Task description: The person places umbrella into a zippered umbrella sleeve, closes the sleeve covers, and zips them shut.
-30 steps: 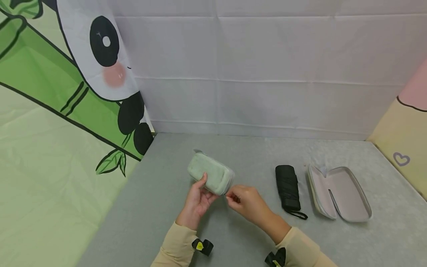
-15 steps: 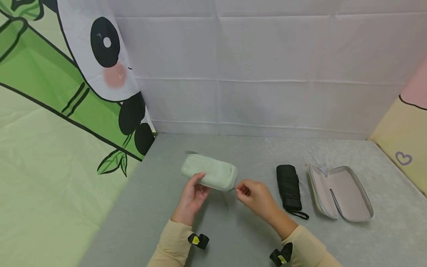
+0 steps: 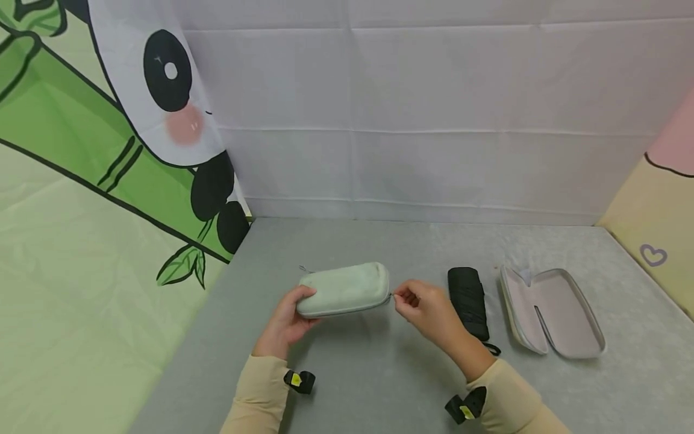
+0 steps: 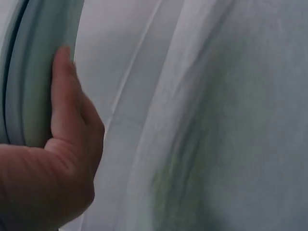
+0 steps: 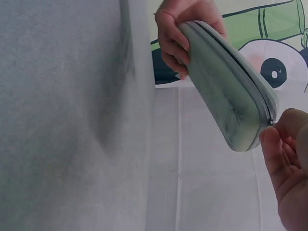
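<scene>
A pale green zip case (image 3: 344, 289) is held up over the table. My left hand (image 3: 287, 322) grips its left end, thumb on top and fingers beneath. At the other end, my right hand (image 3: 431, 310) pinches the small zipper pull (image 5: 271, 122) between thumb and forefinger. In the right wrist view a dark line runs along the seam (image 5: 240, 67) from the left hand to the pull. The left wrist view shows the case's edge (image 4: 36, 82) against the left palm and fingers.
A black folding umbrella (image 3: 467, 301) with a wrist loop lies right of the right hand, partly covered by it. Farther right, an opened case (image 3: 569, 313) with a pale lining lies on the grey table (image 3: 374, 392). A white cloth (image 3: 423, 108) hangs behind.
The case has swung from slanting to nearly level, its right end rising. My left hand has moved left and down, and my right hand right and up, still at the zipper pull.
</scene>
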A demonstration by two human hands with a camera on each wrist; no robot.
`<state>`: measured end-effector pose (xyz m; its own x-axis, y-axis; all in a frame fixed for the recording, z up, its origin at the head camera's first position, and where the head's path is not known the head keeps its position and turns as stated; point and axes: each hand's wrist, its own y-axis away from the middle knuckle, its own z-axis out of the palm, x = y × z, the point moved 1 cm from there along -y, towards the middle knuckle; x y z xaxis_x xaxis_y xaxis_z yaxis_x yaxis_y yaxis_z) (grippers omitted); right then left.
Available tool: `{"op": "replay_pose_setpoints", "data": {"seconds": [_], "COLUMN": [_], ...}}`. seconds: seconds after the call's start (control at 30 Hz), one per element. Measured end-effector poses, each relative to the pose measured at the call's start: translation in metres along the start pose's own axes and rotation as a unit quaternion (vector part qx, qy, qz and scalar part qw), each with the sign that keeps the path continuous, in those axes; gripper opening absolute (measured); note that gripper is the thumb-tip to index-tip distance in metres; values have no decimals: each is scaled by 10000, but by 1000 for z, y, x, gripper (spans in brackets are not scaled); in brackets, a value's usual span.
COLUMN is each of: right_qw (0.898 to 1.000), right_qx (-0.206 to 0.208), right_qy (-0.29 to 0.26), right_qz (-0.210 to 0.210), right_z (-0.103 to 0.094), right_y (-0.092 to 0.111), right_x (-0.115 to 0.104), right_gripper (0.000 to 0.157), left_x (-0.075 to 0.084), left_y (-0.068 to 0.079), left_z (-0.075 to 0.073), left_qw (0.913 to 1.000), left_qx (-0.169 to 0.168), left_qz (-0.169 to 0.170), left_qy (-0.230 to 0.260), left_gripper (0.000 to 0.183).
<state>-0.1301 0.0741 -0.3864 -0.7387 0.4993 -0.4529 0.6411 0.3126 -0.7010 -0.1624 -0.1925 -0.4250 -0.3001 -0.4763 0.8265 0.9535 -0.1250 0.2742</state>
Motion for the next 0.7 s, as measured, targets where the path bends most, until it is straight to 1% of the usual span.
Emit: {"op": "replay_pose_setpoints", "data": {"seconds": [0.07,0.13,0.27,0.33,0.43,0.53,0.7], "right_qw": [10000,10000,9999,9999,9999,9998,9996], "right_qx": [2,1,73,99,97,101,120], "right_qy": [7,36,48,44,-5,-17,69], "right_qz": [6,44,62,69,107,182,226], "right_z": [-2,-4,-8,-10,-12,-13,-13], "right_y": [-1,-2,-4,-6,-8,-9,-9], "right_x": [-1,0,0,0,0,0,-1], "right_gripper": [14,14,12,11,12,13,13], "left_x": [0,-1,-2,-3,-5,-7,-12], "left_y": [0,0,-1,-1,0,0,-2], "left_z": [-3,-6,-8,-9,-9,-7,-3], "left_qw": [9997,9988,9951,9939,9941,9957,9982], "left_qx": [-136,-233,-419,-539,-717,-750,-495], "left_qz": [-163,-227,-358,-428,-463,-399,-312], "left_qy": [-131,-355,-821,-867,-671,-377,-125], "left_gripper": [60,60,50,43,37,37,39]}}
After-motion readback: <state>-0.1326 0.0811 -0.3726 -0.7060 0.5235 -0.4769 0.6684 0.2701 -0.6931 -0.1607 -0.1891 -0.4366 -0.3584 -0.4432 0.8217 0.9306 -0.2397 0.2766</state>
